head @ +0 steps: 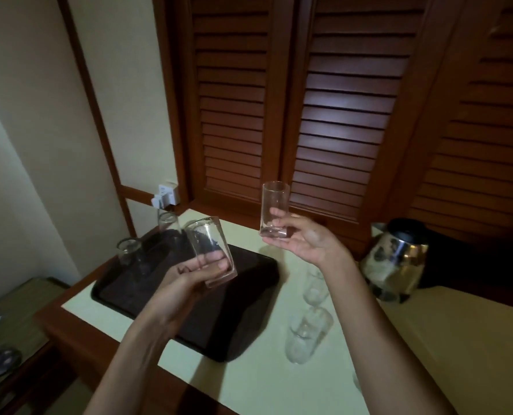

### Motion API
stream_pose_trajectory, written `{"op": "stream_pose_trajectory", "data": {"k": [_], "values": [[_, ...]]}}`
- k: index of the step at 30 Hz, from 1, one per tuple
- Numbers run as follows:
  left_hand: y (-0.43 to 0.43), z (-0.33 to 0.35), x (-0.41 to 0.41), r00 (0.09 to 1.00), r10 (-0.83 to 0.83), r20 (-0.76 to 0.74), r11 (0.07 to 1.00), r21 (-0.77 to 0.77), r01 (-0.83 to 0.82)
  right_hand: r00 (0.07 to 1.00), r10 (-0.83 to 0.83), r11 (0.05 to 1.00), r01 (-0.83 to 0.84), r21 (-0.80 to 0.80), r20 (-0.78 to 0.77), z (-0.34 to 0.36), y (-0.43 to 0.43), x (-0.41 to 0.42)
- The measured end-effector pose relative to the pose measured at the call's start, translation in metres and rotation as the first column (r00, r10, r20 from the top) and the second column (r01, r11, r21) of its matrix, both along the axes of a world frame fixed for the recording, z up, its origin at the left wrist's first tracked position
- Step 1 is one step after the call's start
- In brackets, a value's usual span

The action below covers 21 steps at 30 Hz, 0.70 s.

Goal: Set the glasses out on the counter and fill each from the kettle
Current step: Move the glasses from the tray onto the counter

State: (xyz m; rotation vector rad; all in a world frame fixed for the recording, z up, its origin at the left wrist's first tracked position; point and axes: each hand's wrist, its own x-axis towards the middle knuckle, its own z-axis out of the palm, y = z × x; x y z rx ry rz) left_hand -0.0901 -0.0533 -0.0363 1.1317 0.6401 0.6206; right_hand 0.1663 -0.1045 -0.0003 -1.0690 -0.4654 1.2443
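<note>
Both hands are up above the pale green tabletop (pixel 428 339), each with a glass. The left hand (pixel 189 272) has its grip wrapped around the base of a clear tilted tumbler (pixel 211 251), mouth leaning away to the left, over the dark rectangular tray (pixel 249 310). The right hand (pixel 304 238) pinches the bottom of a tall clear straight glass (pixel 274 208), held upright and higher. Two more clear glasses, one (pixel 167 224) at the back and one (pixel 128 250) further left, stand on the tray. Two empty glasses, one nearer (pixel 307 335) and one behind (pixel 316 284), stand on the tabletop below the right wrist. The shiny steel kettle with black lid (pixel 394 260) sits well to the right.
</note>
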Motion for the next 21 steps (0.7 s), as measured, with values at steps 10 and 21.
{"op": "stream_pose_trajectory", "data": {"k": [10, 21], "values": [[-0.137, 0.031, 0.086, 0.992, -0.044, -0.118, 0.95, 0.302, 0.079, 0.868, -0.155, 0.974, 0.214, -0.074, 0.473, -0.004, -0.15, 0.079], [-0.262, -0.059, 0.195, 0.949, -0.068, -0.307, 0.858, 0.467, 0.213, 0.623, -0.157, 0.905, 0.401, -0.14, 0.766, -0.084, -0.246, 0.15]]}}
